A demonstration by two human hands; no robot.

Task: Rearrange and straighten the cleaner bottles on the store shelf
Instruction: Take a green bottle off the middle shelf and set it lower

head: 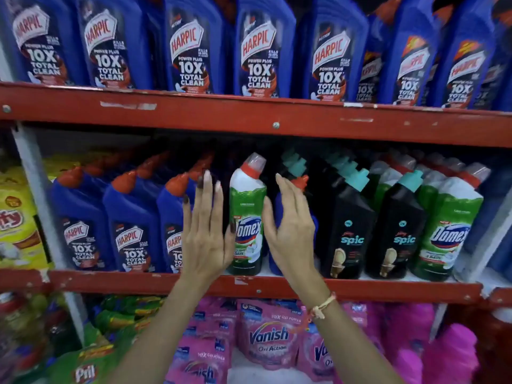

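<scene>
A green and white Domex bottle stands upright on the middle shelf, between blue Harpic bottles on its left and a blue bottle with an orange cap on its right. My left hand is raised just left of the Domex bottle, fingers spread, thumb near its label. My right hand is raised just right of it, fingers apart, in front of the blue bottle. Neither hand grips anything. Black Spic bottles and another Domex bottle stand further right.
Large blue Harpic bottles line the top shelf behind a red rail. Pink Vanish pouches and green Pril packs fill the bottom shelf. Yellow packs sit at the far left beyond a grey upright.
</scene>
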